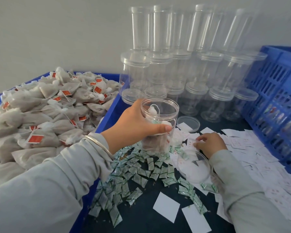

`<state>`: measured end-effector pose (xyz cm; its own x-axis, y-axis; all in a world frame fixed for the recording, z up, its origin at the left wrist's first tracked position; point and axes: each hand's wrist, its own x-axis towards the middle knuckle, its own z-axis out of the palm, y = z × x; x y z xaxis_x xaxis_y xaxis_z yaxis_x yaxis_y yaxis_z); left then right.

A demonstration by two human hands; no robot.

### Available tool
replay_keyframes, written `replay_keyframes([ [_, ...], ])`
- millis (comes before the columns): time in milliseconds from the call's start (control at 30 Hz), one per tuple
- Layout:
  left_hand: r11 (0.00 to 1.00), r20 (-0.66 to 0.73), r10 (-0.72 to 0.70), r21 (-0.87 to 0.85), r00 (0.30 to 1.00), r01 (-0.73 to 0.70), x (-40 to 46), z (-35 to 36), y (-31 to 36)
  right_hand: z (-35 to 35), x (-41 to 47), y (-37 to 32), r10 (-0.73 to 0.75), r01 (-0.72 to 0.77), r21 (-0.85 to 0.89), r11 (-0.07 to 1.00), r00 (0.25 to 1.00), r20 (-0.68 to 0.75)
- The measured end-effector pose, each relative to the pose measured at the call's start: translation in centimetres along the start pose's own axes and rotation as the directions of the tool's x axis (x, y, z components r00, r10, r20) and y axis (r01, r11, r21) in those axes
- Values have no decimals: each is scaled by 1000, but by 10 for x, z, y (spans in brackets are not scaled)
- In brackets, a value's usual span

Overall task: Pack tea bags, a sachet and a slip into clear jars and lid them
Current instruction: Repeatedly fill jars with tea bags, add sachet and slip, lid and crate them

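The left hand [138, 121] is wrapped around an open clear jar [158, 125] holding tea bags, standing upright on the dark table [141, 221] beside the blue tray's [107, 115] edge. The right hand [210, 143] pinches a white slip [191, 142] from the scattered slips [252, 148] toward the table's right side. Two loose lids [194, 167] lie near the jar, green sachets [133, 172] in front.
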<state>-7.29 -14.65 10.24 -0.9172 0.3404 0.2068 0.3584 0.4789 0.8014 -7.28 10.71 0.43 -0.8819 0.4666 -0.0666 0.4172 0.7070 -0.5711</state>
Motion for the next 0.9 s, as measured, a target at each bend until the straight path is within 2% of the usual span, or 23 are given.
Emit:
replay_keyframes([
  [200,999,31,-20,49,999,19,1,3,0,-3,-4,2,13,4,145,989,993,-116],
  [333,997,57,-20,75,998,16,2,3,-1,-20,-18,-13,-112,194,270,943,950,-292],
  [400,995,67,-21,95,998,14,2,2,-1,-34,-31,-30,-230,376,295,878,873,-429],
  [500,995,83,-20,100,996,11,1,3,0,-54,-58,-58,-360,650,293,701,677,-642],
  [567,994,92,-7,110,996,-3,-1,4,0,-60,-74,-74,-414,752,280,596,587,-696],
  [633,994,95,4,106,995,-14,-2,3,1,-57,-86,-89,-512,804,233,546,541,-667],
  [767,999,65,20,43,998,-23,-6,3,2,-45,-102,-104,-718,858,71,509,469,-514],
  [833,999,42,40,33,998,-41,-7,2,3,-46,-107,-104,-754,863,45,502,463,-465],
  [900,998,31,49,44,998,-50,-10,2,6,-52,-113,-104,-775,852,61,520,501,-386],
])
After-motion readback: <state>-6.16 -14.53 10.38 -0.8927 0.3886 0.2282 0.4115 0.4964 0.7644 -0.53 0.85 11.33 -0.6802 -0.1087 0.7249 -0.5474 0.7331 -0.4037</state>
